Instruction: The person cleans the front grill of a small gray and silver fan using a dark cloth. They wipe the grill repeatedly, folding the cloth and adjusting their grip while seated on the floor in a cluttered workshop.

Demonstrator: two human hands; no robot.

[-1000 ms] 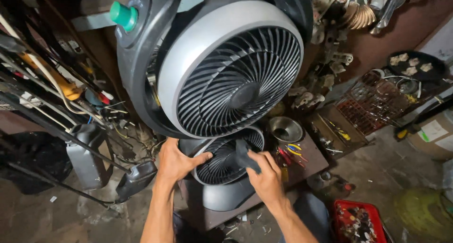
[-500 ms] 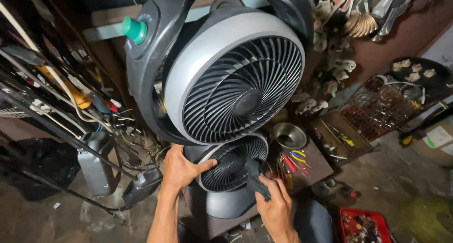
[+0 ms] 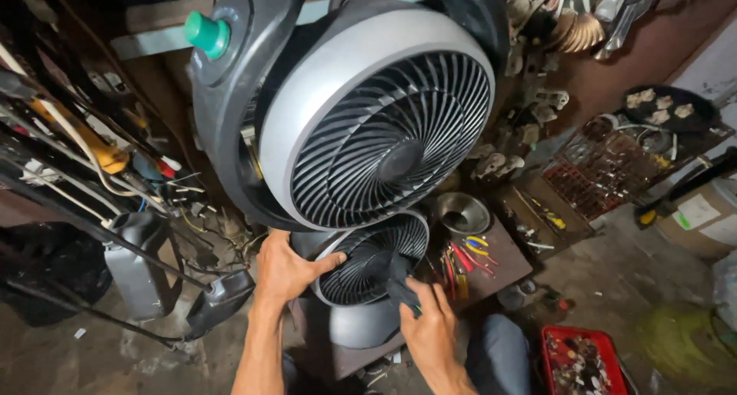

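Observation:
A tall dark fan unit carries a large grey-rimmed upper fan point(image 3: 384, 142) with a green knob point(image 3: 206, 33) on its frame, and a smaller lower fan point(image 3: 361, 261) beneath it. My left hand point(image 3: 288, 272) grips the left rim of the lower fan, thumb lying on the black grille. My right hand point(image 3: 430, 330) is closed on a dark cloth point(image 3: 399, 281), which it presses against the lower right part of that grille. The base of the unit is partly hidden behind my hands.
A metal bowl point(image 3: 463, 211) and pliers with red and yellow handles point(image 3: 467, 255) lie on a small board to the right. A red crate of small parts point(image 3: 583, 360) sits on the floor. A grey canister point(image 3: 138, 264), cables and rods crowd the left. A wire tray point(image 3: 606, 168) stands at the right.
My right hand with the cloth has slid down the lower grille towards its bottom right. My left hand stays on the rim. The view has shifted slightly.

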